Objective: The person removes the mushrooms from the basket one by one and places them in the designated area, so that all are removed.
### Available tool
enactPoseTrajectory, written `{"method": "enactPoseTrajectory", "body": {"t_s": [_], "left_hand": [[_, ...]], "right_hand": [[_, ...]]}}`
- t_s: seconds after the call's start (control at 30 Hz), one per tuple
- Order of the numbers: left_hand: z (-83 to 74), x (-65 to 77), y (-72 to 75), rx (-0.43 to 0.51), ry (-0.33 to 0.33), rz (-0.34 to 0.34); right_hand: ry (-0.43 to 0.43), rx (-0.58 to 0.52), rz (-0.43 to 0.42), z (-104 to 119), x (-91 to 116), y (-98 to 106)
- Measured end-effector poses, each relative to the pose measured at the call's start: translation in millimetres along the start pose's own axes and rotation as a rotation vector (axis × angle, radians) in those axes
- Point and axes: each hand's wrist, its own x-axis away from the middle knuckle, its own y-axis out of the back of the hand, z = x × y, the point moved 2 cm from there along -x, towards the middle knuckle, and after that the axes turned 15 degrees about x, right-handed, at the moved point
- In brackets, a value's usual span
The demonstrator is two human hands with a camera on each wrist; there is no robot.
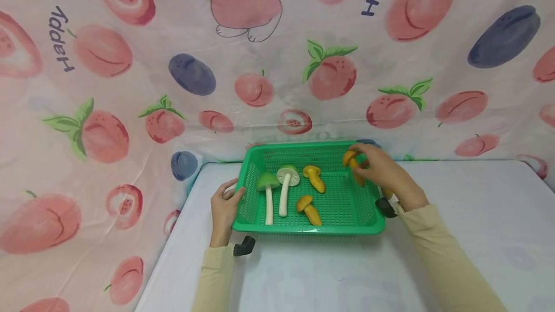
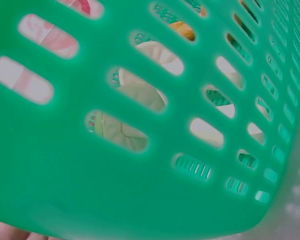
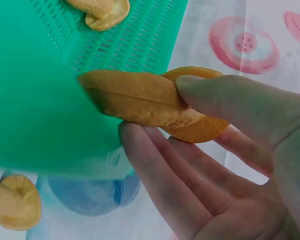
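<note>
In the head view my right hand (image 1: 386, 170) pinches a yellow toy mushroom (image 1: 350, 159) by thumb and fingers above the right end of a green basket (image 1: 310, 229). The right wrist view shows its stem (image 3: 135, 97) pointing toward the basket wall. My left hand (image 1: 225, 206) grips the basket's left rim. Inside lie two green-capped mushrooms with white stems, one (image 1: 269, 201) left of the other (image 1: 284, 196), and two yellow mushrooms, one (image 1: 315, 179) behind the other (image 1: 310, 211).
Another yellow mushroom (image 3: 17, 202) lies outside the basket on its right, mostly hidden by my right wrist in the head view. The basket stands on a white table (image 1: 295, 273), close to a fruit-print cloth (image 1: 269, 61) hanging behind.
</note>
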Motion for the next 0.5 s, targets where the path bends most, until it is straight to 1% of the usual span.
{"method": "enactPoseTrajectory", "body": {"t_s": [0.5], "left_hand": [[0.0,-0.4,0.5,0.008,0.005,0.002]], "right_hand": [[0.034,-0.036,-0.058,-5.8,14.1,12.9]]}}
